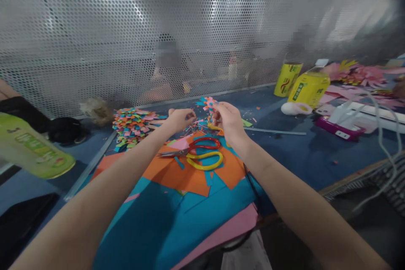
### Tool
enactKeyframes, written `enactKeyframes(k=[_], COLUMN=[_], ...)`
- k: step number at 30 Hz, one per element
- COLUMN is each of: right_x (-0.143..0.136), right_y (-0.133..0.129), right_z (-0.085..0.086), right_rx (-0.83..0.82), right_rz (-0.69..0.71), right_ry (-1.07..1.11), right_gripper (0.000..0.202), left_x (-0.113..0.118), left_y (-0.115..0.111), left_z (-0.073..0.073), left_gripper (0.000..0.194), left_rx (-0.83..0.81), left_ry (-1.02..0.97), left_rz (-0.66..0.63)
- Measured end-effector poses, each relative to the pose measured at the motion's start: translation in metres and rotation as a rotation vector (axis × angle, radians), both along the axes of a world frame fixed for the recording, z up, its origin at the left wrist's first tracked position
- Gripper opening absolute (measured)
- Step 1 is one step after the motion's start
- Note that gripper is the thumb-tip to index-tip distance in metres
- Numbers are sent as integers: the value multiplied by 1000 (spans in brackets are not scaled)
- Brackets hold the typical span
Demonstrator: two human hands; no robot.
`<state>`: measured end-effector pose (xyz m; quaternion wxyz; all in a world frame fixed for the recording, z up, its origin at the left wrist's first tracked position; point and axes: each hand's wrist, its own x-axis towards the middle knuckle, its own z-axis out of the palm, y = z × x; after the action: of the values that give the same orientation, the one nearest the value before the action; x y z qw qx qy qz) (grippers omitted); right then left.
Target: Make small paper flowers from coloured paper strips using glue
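My right hand [229, 119] is closed, pinching a small paper flower [209, 103] with pink and blue petals. A curved yellow thing [214, 126] shows just below its fingers; what it is I cannot tell. To the left, my left hand [181, 119] hovers over scattered paper scraps, fingers curled together; whatever they hold, if anything, is hidden. Scissors [205, 154] with one red and one yellow handle lie below both hands on orange paper sheets [183, 175]. Under these spreads a large blue sheet [142, 219]. Beside my left wrist stands a fringed bundle of coloured paper [134, 125].
A perforated metal screen [126, 29] closes the back of the blue table [284, 156]. Drink bottles [308, 86] and a yellow can [287, 79] stand right; a green bottle [34, 145] lies left. A clear ruler-like strip [275, 131] and a purple-based box [340, 128] lie right.
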<state>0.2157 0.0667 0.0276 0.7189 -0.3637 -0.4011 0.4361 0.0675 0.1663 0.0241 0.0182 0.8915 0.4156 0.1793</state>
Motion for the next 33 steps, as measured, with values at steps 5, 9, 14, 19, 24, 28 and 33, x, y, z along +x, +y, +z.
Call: enactKeyframes(k=[5,9,14,19,24,28,33], right_x=[-3,-5,-8,-11,-13,-14,-17], right_y=[0,0,-1,-1,0,0,-4], right_z=[-3,-4,-5,-10,-15,-19,-22], right_rx=[-38,-62,-76,-55,-51,-27,0], right_rz=[24,34,64,96,105,134,166], right_ry=[-47,-78,-97,-125,-154,-187,-277], right_gripper=[19,20,23,23,24,24,23], left_x=[-20,-33,-49,-59,-60,-59,-64], left_y=[-17,-40,-74,-97,-118,-138,-152], left_z=[6,7,2,-5,-9,-6,-5], left_gripper=[26,24,28,30,31,36,37], left_rx=[-35,-333,-623,-760,-842,-863,-850], left_ry=[-37,-392,-790,-961,-1085,-1114,-1062], left_rz=[14,-48,-83,-120,-192,-228,-268])
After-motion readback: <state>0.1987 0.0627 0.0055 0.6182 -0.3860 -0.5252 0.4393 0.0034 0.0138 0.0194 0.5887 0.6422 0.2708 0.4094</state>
